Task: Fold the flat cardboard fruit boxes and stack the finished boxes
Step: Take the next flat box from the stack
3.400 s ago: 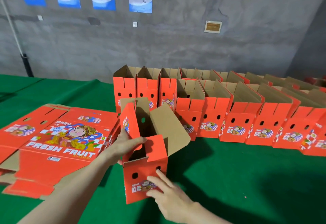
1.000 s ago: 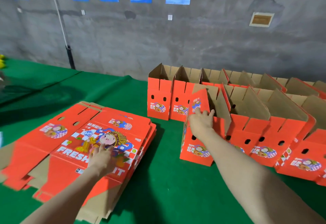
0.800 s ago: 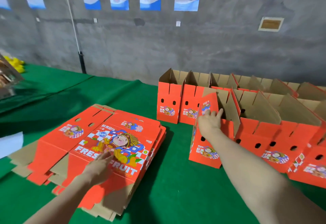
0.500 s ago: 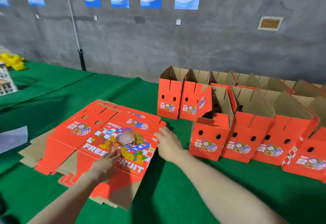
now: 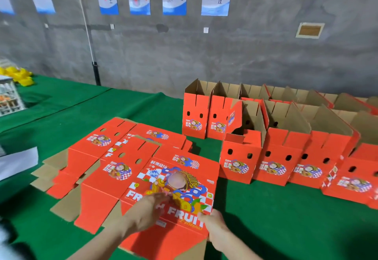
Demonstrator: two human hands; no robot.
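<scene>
A flat red cardboard fruit box [image 5: 173, 180] with "FRESH FRUIT" print lies pulled toward me, partly off the stack of flat boxes [image 5: 114, 143] on the green table. My left hand [image 5: 145, 211] rests on top of its printed face with fingers spread. My right hand [image 5: 214, 227] grips its right edge near the front corner. Several folded red boxes [image 5: 272, 157] stand with tops open in rows at the right. The nearest folded box [image 5: 239, 159] stands at the left end of the front row.
The green table [image 5: 276, 218] runs to a grey concrete wall with posters. A white sheet [image 5: 18, 163] lies at the left edge. A wire crate [image 5: 8, 100] and yellow items [image 5: 18, 75] sit far left.
My right hand let go of the folded box in the row and came over to the flat stack. Both hands have drawn the top flat box toward me off the stack.
</scene>
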